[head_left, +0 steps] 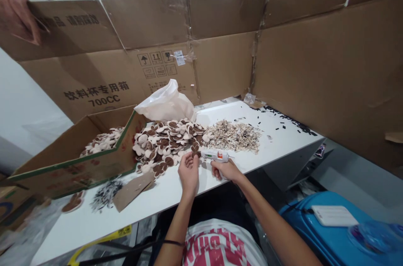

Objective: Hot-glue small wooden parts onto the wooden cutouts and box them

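Head view: we see left hand (pixel 189 171) pinching brown patch (pixel 194 148) beside pile (pixel 166 138); right hand (pixel 227 169) wrapped around white tool (pixel 214 155), perhaps touching patch, too small to tell. Loose pinch could let patch slip, tool jabbing left hand.

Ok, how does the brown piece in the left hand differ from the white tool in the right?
The brown piece is small and lobed; the white tool is longer, with a tube-like body. The brown piece is dark, while the white tool is pale with orange and green markings. The left hand pinches the brown piece; the right hand grips the white tool. Both are held, close together.
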The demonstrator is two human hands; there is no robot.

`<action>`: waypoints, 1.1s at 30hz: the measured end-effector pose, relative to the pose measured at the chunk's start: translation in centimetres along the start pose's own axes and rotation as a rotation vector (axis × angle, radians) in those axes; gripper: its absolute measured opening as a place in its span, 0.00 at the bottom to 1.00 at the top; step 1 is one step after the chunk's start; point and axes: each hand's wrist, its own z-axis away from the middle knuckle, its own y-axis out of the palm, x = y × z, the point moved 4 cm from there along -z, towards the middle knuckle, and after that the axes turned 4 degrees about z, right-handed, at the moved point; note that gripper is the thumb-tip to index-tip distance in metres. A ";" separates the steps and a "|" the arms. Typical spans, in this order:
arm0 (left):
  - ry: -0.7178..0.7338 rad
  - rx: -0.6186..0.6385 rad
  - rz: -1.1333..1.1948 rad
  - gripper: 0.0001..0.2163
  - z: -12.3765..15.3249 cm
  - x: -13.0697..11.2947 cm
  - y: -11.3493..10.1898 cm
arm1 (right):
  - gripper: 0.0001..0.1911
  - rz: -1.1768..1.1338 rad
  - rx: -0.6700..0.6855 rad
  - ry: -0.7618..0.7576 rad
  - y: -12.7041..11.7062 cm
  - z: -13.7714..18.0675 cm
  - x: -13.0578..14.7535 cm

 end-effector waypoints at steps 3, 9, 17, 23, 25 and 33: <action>0.004 0.006 -0.002 0.19 0.0 0.0 0.0 | 0.20 -0.006 -0.001 -0.010 0.0 -0.2 -0.2; 0.000 0.002 -0.001 0.20 0.0 0.2 -0.1 | 0.20 -0.045 0.000 -0.016 0.1 -0.1 -0.3; 0.015 0.004 0.011 0.20 0.1 0.2 0.0 | 0.20 -0.026 -0.022 0.005 -0.1 0.2 0.2; 0.039 0.012 -0.006 0.17 0.1 0.0 -0.2 | 0.20 -0.019 -0.033 0.003 0.0 0.2 0.1; 0.030 -0.025 -0.007 0.18 0.1 0.1 -0.3 | 0.19 -0.084 -0.045 -0.001 0.0 0.1 0.1; 0.028 0.092 -0.096 0.15 0.6 -0.9 0.4 | 0.19 -0.655 -0.280 -0.059 -1.9 -0.8 -0.6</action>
